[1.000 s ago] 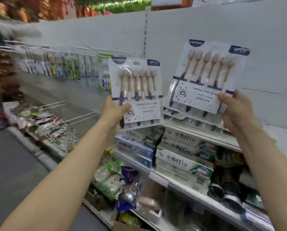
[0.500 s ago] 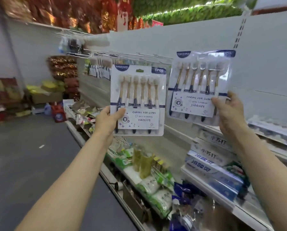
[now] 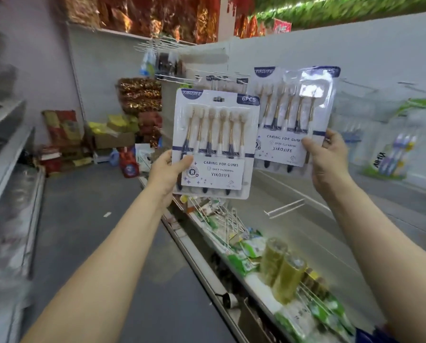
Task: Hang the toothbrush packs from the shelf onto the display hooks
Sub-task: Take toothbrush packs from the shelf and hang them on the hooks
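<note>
- Two six-piece toothbrush packs are up in front of me, one in each hand. My left hand (image 3: 168, 173) pinches the lower left corner of the left pack (image 3: 214, 144), thumb on its face. My right hand (image 3: 328, 164) grips the lower right edge of the right pack (image 3: 293, 115), which sits a little farther back and tilted.
- Over the last second I have turned left along the aisle. The toothpaste boxes I was facing have gone from view, and the white hook wall now stands behind both packs. Neither grip has changed.
- Below the packs a bare double-wire hook (image 3: 285, 207) juts from the panel. Lower still, the bottom shelf (image 3: 202, 266) carries bottles (image 3: 281, 273).
- Beyond the left pack, matching hung packs (image 3: 220, 81) sit on a higher row, too blurred to count.
- I judge the carry to be nearly over. Neither pack is hung yet, and next I must line up a pack's hang hole (image 3: 218, 99) with a hook tip.
</note>
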